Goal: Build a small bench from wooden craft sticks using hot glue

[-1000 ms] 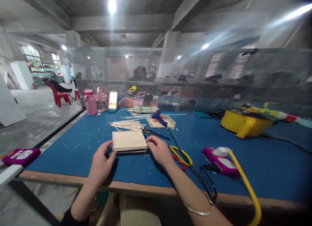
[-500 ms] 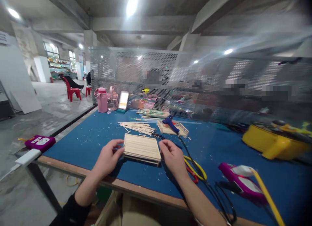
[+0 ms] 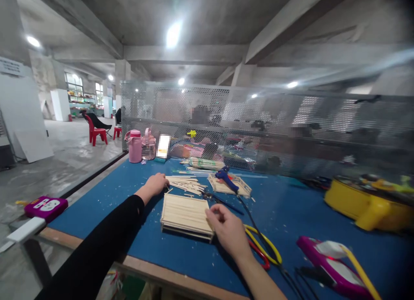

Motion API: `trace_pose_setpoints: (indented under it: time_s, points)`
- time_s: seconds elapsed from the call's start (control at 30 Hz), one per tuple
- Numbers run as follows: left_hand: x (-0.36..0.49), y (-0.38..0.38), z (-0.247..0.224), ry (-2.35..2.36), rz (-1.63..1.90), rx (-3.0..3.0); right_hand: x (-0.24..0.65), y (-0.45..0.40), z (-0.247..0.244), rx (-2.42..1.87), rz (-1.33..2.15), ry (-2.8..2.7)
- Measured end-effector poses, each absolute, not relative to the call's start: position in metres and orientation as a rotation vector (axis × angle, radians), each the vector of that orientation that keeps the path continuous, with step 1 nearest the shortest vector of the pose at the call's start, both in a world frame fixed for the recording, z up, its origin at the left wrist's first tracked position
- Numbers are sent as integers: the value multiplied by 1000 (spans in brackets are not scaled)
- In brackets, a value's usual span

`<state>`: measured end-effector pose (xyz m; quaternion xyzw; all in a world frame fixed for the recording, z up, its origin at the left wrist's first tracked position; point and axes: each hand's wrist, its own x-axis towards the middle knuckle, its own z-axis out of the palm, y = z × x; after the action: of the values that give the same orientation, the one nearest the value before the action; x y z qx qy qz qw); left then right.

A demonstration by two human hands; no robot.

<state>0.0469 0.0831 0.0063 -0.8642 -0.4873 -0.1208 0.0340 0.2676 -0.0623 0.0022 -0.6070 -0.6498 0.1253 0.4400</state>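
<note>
Blue glue gun across stick-walled tray, hands at loose sticks and stick box, grip unclear.

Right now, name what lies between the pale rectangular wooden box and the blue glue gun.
In the head view, slender dark pliers lie between box and gun, then the near edge of the low wooden tray under the gun.

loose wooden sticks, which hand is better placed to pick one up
Probably the left hand: it is at the left ends of the loose sticks, while the right hand is at the right edge of the wooden panel.
</note>
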Motion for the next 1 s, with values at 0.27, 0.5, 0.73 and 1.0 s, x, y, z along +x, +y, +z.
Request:
trace_pose_setpoints:
  time_s: [0.27, 0.5, 0.73, 1.0]
  points:
    - [42, 86, 2, -1611, -537, -2602, 264, -70, 8, -1603, 276, -1842]
    - [30, 83, 17, -1820, -752, -2567, 260, -75, 11, -1455, 510, -1959]
    - [53, 82, 28, -1800, -363, -2776, 258, -78, 15, -1481, 547, -2041]
    - [80, 99, 29, -1635, -35, -2810, 256, -81, 11, -1405, 622, -2099]
